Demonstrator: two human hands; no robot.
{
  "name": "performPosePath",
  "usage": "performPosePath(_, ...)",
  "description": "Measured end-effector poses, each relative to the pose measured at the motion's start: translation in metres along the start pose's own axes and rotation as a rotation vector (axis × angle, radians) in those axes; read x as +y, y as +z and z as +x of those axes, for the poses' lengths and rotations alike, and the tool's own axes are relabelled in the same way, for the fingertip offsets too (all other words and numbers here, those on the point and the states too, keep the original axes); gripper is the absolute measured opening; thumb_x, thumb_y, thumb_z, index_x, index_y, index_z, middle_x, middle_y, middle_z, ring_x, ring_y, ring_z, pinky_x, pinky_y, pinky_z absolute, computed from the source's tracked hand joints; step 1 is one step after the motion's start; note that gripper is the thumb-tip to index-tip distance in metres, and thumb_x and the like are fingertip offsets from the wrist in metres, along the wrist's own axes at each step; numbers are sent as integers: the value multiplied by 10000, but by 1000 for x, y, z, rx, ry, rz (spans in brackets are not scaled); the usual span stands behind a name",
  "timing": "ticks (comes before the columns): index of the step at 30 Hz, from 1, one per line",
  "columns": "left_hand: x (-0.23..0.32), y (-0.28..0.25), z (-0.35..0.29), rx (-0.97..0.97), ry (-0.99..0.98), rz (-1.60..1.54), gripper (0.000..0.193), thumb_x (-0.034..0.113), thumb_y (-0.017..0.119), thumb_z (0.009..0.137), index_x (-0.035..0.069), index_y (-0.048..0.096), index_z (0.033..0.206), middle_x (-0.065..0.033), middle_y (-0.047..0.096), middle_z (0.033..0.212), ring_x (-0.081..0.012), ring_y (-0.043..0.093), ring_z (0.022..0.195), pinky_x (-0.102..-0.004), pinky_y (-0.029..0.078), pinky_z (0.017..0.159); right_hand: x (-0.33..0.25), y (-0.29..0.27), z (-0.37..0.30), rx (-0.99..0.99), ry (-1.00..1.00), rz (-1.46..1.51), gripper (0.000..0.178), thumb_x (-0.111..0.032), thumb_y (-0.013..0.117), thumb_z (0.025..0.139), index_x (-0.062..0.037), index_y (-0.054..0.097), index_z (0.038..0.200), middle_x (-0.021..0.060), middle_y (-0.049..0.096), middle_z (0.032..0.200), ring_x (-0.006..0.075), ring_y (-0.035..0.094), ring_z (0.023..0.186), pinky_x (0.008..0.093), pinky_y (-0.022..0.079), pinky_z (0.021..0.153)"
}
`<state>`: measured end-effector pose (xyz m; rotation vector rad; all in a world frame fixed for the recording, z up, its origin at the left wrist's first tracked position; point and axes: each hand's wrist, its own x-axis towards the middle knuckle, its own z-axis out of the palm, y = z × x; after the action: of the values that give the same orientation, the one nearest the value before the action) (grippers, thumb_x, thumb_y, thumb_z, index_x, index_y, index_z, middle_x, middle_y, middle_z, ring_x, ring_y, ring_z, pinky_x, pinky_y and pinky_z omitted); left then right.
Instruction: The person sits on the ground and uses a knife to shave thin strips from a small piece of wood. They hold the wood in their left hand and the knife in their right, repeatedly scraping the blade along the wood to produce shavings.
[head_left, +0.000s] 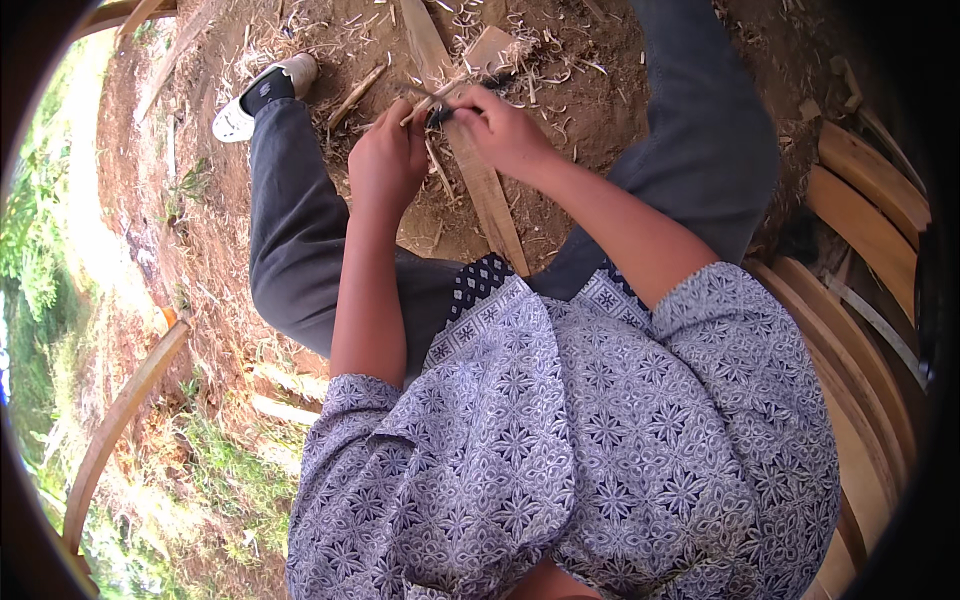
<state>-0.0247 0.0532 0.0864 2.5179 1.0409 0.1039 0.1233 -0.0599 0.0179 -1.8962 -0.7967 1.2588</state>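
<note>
Your left hand (388, 165) pinches a thin, pale wooden strip (424, 105) over a long, flat, light-brown wooden board (484, 195); your right hand (503, 135) grips what may be a dark, slim tool (437, 117).

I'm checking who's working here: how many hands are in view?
2: the left hand and, beside it, the right hand, both near the top centre, over the long wooden strip.

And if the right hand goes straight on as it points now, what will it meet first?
Most likely the thin pale wood strip just ahead of the right hand; whether they already touch is unclear.
</note>
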Motion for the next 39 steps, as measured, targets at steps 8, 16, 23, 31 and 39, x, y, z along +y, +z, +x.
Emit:
performPosePath(8, 3, 1, -2, -16, -33, -32, 234, 273, 541, 1055, 60, 565, 961, -217, 663, 849, -458, 639, 786, -543, 483, 656, 15, 4, 8, 63, -71, 32, 265, -326, 558, 1043, -117, 627, 1191, 122, 719, 970, 246, 697, 848, 399, 531, 767)
performPosePath(16, 3, -3, 1, 2, 2, -19, 208, 269, 561, 1040, 72, 591, 980, -195, 692, 888, -437, 664, 790, -524, 510, 647, 10, -9, 6, 18, -22, -57, 276, -308, 564, 1047, -102, 629, 1218, 94, 714, 944, 218, 673, 827, 380, 520, 776)
performPosePath(23, 2, -4, -1, -16, -55, -80, 246, 288, 521, 1065, 65, 565, 972, -234, 656, 850, -487, 625, 816, -559, 472, 677, 1, -15, 7, -6, -23, -95, 299, -360, 549, 1034, -145, 650, 1216, 148, 726, 1020, 284, 714, 918, 428, 539, 800)
performPosePath(31, 2, -7, -1, -72, -18, -2, 222, 273, 548, 1051, 63, 570, 984, -200, 689, 912, -435, 664, 808, -526, 511, 673, -6, -19, 10, -63, 69, -124, 288, -357, 572, 1044, -146, 654, 1222, 113, 691, 926, 227, 665, 825, 372, 514, 763)
performPosePath(39, 2, -7, -1, -50, 4, -9, 210, 272, 555, 1047, 69, 570, 995, -196, 690, 898, -439, 666, 803, -528, 514, 663, 8, -10, 13, 1, 11, -106, 299, -356, 555, 1050, -130, 641, 1225, 124, 691, 931, 235, 669, 829, 381, 514, 754)
